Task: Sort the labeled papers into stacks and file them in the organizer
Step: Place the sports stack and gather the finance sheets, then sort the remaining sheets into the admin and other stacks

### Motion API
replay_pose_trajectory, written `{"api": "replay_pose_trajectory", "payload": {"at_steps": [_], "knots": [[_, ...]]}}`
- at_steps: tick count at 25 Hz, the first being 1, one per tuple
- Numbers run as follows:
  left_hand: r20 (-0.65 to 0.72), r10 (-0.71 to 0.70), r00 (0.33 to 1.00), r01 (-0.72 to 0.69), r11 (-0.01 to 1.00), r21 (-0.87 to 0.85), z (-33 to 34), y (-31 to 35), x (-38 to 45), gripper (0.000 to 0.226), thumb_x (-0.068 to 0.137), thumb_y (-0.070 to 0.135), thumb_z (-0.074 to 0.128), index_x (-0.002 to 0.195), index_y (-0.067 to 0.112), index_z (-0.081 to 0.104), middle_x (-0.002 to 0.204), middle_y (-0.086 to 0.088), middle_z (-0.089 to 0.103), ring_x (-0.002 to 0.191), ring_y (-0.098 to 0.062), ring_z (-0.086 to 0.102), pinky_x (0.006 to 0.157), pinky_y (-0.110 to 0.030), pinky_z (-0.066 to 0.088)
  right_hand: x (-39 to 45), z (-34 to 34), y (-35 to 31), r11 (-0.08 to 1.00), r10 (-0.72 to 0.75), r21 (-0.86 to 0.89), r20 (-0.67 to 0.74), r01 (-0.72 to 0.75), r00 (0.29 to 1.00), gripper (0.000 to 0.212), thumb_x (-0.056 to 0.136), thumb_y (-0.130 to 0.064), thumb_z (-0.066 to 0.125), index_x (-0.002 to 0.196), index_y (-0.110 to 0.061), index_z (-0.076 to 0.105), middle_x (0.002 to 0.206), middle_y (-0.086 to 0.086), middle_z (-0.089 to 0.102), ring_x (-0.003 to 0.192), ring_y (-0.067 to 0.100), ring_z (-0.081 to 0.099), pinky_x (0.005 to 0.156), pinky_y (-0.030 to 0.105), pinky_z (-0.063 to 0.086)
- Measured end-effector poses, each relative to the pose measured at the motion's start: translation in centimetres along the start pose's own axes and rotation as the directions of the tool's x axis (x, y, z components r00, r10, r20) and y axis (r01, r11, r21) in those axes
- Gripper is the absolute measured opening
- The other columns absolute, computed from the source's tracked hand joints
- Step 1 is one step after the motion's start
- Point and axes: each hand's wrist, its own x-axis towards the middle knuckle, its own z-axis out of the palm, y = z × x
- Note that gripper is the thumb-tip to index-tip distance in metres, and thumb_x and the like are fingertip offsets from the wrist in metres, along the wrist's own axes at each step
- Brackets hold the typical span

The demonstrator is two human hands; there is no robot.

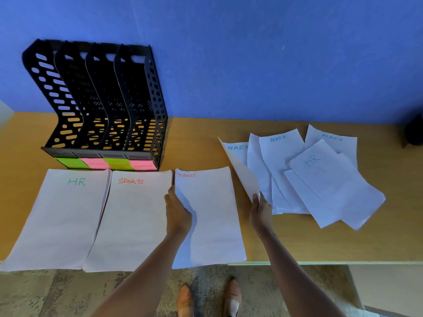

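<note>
Shoes (208,299) are standing at bottom centre while the left hand (177,213) is gripping the FINANCE stack's (210,216) edge to steady it, the right hand (261,211) is pinching a lifted sheet (242,175) from the unsorted pile (320,177) at right, and the organizer (103,106) is waiting upper left.

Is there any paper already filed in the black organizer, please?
No, the organizer's four slots show only bare black dividers and table through them.

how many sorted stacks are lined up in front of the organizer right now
3: the HR stack at left, the SPORTS stack beside it, and the FINANCE stack at right.
</note>
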Motion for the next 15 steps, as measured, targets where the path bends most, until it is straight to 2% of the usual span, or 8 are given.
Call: {"api": "replay_pose_trajectory", "payload": {"at_steps": [2, 3, 5, 7, 10, 11, 13, 15], "knots": [[-0.012, 0.018, 1.0, -0.018, 1.0, 0.012, 0.3, 0.0, 0.4, 0.062, 0.089, -0.011, 0.051, 0.144, 0.012, 0.033, 0.132, -0.011, 0.043, 0.123, -0.031, 0.05, 0.099, -0.05, 0.051, 0.0, 0.0, 0.0, 1.0, 0.015, -0.01, -0.004, -0.015, 1.0, 0.033, 0.107, -0.02, 0.033, 0.128, -0.006, 0.054, 0.097, 0.016, 0.069, 0.091, 0.033, 0.067, 0.082, 0.044, 0.057], [-0.015, 0.018, 1.0, -0.018, 1.0, 0.02, 0.4, 0.0, 0.6, 0.061, 0.089, -0.011, 0.051, 0.143, 0.011, 0.034, 0.131, -0.01, 0.044, 0.123, -0.03, 0.05, 0.099, -0.048, 0.052, 0.0, 0.0, 0.1, 1.0, 0.008, -0.008, -0.005, -0.008, 1.0, 0.033, 0.108, -0.02, 0.033, 0.128, -0.006, 0.055, 0.094, 0.012, 0.067, 0.089, 0.033, 0.067, 0.081, 0.046, 0.057], [-0.017, 0.02, 1.0, -0.019, 0.997, 0.069, 0.5, 0.3, 1.0, 0.06, 0.089, -0.01, 0.055, 0.142, 0.009, 0.035, 0.128, -0.011, 0.044, 0.121, -0.03, 0.05, 0.096, -0.042, 0.053, -0.1, -0.1, -0.1, 1.0, -0.012, -0.006, 0.002, 0.012, 1.0, 0.032, 0.108, -0.02, 0.033, 0.127, -0.007, 0.055, 0.089, -0.002, 0.061, 0.084, 0.025, 0.066, 0.079, 0.041, 0.058], [-0.031, 0.073, 0.997, -0.064, 0.972, 0.227, 0.5, 0.5, 1.2, 0.064, 0.084, -0.005, 0.064, 0.141, 0.007, 0.037, 0.126, -0.012, 0.045, 0.117, -0.031, 0.049, 0.09, -0.04, 0.05, -0.2, -0.1, -0.2, 0.999, -0.035, -0.011, -0.011, 0.035, 0.999, 0.031, 0.107, -0.019, 0.033, 0.128, -0.009, 0.054, 0.09, -0.008, 0.059, 0.083, 0.022, 0.066, 0.078, 0.035, 0.059], [-0.02, 0.171, 0.985, -0.147, 0.897, 0.418, 0.5, 0.7, 1.2, 0.067, 0.077, 0.002, 0.073, 0.137, 0.008, 0.043, 0.127, -0.014, 0.046, 0.116, -0.034, 0.047, 0.089, -0.043, 0.046, -0.2, -0.2, -0.3, 0.998, -0.053, -0.03, -0.074, 0.051, 0.996, 0.034, 0.106, -0.01, 0.035, 0.136, -0.009, 0.051, 0.102, 0.007, 0.07, 0.084, 0.023, 0.068, 0.073, 0.021, 0.057], [-0.01, 0.185, 0.983, -0.165, 0.9, 0.403, 0.7, 0.8, 1.2, 0.064, 0.077, 0.004, 0.073, 0.135, 0.009, 0.045, 0.128, -0.013, 0.047, 0.118, -0.034, 0.047, 0.091, -0.044, 0.046, -0.3, -0.4, -0.5, 0.998, -0.052, -0.028, -0.091, 0.05, 0.995, 0.038, 0.104, -0.005, 0.036, 0.14, -0.011, 0.047, 0.112, 0.012, 0.07, 0.087, 0.022, 0.069, 0.075, 0.023, 0.058], [0.008, 0.226, 0.974, -0.218, 0.931, 0.291, 1.1, 1.4, 1.3, 0.056, 0.079, 0.008, 0.073, 0.13, 0.009, 0.05, 0.129, -0.012, 0.049, 0.121, -0.031, 0.047, 0.096, -0.043, 0.045, -0.7, -0.7, -1.1, 0.996, -0.084, -0.024, -0.073, 0.083, 0.994, 0.055, 0.098, 0.006, 0.034, 0.147, -0.019, 0.038, 0.136, 0.009, 0.06, 0.106, 0.026, 0.066, 0.092, 0.04, 0.057], [0.002, 0.303, 0.953, -0.302, 0.95, 0.079, 1.8, 2.7, 1.2, 0.04, 0.081, 0.011, 0.075, 0.117, 0.011, 0.059, 0.119, -0.003, 0.055, 0.117, -0.027, 0.052, 0.097, -0.037, 0.047, -1.1, -1.0, -1.9, 0.973, -0.226, -0.063, -0.063, 0.223, 0.972, 0.077, 0.088, 0.015, 0.03, 0.152, -0.027, 0.03, 0.149, 0.002, 0.048, 0.128, 0.034, 0.053, 0.11, 0.046, 0.042]]}}
